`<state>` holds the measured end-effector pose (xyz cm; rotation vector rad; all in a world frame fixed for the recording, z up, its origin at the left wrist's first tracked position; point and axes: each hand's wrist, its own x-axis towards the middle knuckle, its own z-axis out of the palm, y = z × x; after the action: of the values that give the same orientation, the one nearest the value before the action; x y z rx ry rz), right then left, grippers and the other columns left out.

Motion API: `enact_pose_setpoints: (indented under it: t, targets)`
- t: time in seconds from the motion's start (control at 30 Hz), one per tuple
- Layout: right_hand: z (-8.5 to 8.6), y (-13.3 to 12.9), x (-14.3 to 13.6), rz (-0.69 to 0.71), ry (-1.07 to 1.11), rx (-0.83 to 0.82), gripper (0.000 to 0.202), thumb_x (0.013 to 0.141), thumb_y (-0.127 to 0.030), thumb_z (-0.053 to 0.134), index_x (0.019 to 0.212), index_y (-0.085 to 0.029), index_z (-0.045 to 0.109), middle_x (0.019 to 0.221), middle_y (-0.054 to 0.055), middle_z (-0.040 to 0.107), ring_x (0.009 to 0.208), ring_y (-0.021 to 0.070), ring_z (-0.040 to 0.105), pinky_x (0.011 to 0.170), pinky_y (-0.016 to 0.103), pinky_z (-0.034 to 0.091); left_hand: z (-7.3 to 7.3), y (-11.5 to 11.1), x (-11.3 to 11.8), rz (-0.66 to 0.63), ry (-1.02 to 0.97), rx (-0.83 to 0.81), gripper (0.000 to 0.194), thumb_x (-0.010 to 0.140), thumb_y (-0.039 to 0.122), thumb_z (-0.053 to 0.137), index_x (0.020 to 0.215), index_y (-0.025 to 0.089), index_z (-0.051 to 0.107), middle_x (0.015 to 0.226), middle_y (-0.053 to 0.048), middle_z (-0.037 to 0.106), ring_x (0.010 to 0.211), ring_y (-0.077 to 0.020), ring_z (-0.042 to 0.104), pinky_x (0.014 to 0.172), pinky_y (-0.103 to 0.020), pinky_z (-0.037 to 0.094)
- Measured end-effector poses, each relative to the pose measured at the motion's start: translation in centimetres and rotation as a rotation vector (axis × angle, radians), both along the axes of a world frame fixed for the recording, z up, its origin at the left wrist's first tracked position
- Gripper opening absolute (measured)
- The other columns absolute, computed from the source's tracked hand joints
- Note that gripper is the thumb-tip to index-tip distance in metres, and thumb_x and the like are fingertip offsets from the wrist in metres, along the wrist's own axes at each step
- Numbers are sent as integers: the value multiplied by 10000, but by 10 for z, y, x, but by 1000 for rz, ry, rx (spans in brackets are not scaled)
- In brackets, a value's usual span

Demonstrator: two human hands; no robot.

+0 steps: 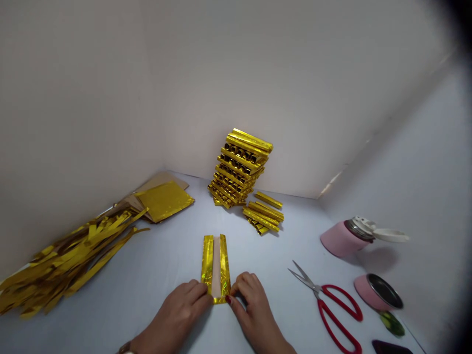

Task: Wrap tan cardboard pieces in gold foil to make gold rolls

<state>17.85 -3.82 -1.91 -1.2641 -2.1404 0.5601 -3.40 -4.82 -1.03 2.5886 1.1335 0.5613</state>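
A strip of gold foil paper [207, 258] lies on the table with both long sides folded inward, a pale band showing between them. Its near end is folded up into a narrow gold edge. My left hand [183, 307] has its fingers closed on the near left corner. On the near right corner, my right hand [250, 305] pinches the paper between thumb and curled fingers. Beyond the strip stands a tall stack of gold foil rolls [239, 167], with a smaller pile of rolls [263, 216] beside it.
Gold ribbon strips [81, 250] and flat gold sheets [164, 200] lie at left. Red-handled scissors [317, 289] lie open at right, near a pink flask [341, 239], a pink cup [368, 291], a green object [391, 323] and a dark object [391, 347]. Walls rise behind.
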Motion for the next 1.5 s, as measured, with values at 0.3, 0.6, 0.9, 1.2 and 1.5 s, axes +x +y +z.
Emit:
enact_pose_setpoints:
  t: [0.3,0.6,0.9,1.2,1.5]
  targets:
    - [5,-12,-9,104,-114,474,211,897,-96,444,1024,-148,603,919,112,659,807,219,608,692,353,521,3,-13,-9,-55,203,218,371,908,207,507,1276,164,495,1249,-56,606,1083,-227,563,843,-335,436]
    - [-9,-23,-3,236,-272,614,261,903,-102,449,1102,-123,616,1012,94,724,943,210,681,784,318,556,-4,-10,-22,-83,195,183,464,922,228,516,1372,236,403,1340,-11,542,1188,-204,517,941,-326,410]
    - [0,-25,11,148,-228,504,316,863,-73,449,1131,-157,594,1009,101,712,931,220,673,816,348,547,-8,-12,-42,-51,176,153,555,931,278,518,1438,277,292,1402,-12,469,1255,-200,463,1018,-348,382]
    - [7,-24,1,99,-342,365,451,760,-146,631,1204,-167,552,1022,101,645,866,248,593,776,392,527,-9,-13,-42,-42,159,212,551,921,292,531,1428,278,316,1373,-17,506,1235,-201,485,998,-344,395]
    - [4,-21,2,99,-359,395,444,753,-179,659,1184,-180,553,1022,89,635,874,248,568,766,383,493,-16,-24,-36,70,260,417,329,963,267,428,1263,195,543,1281,-60,592,1136,-214,558,909,-328,432]
